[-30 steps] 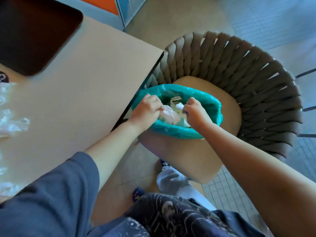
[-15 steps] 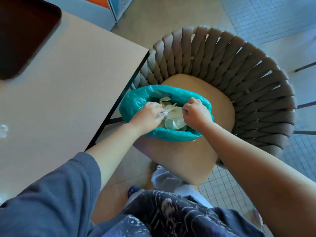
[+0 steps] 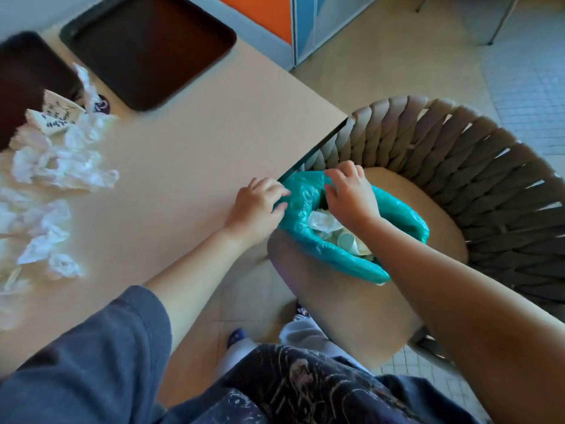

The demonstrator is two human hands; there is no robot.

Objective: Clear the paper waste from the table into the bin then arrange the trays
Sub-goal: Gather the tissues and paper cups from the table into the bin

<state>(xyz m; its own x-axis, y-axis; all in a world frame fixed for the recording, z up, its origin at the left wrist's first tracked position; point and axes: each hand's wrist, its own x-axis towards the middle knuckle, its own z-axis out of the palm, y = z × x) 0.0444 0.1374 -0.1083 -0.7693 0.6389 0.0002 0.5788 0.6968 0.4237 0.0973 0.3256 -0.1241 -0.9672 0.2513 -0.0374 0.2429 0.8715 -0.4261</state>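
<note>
The bin (image 3: 351,258), lined with a teal plastic bag, sat on the seat of a woven chair (image 3: 458,166) just beside the corner of the worktop (image 3: 198,154). The left hand (image 3: 255,206) pinched the bag's rim at the side nearest the worktop, thumb and fingers curled round the plastic. The right hand (image 3: 351,194) gripped the far part of the rim, fingers bent over its edge (the fingertips were partly hidden in the folds). Crumpled paper and a pale cup lay inside the bin. More paper waste (image 3: 58,166) lay scattered along the left of the worktop. Two dark trays, one (image 3: 149,47) near the far edge and another (image 3: 24,78) at the far left, rested on the worktop, close together.
</note>
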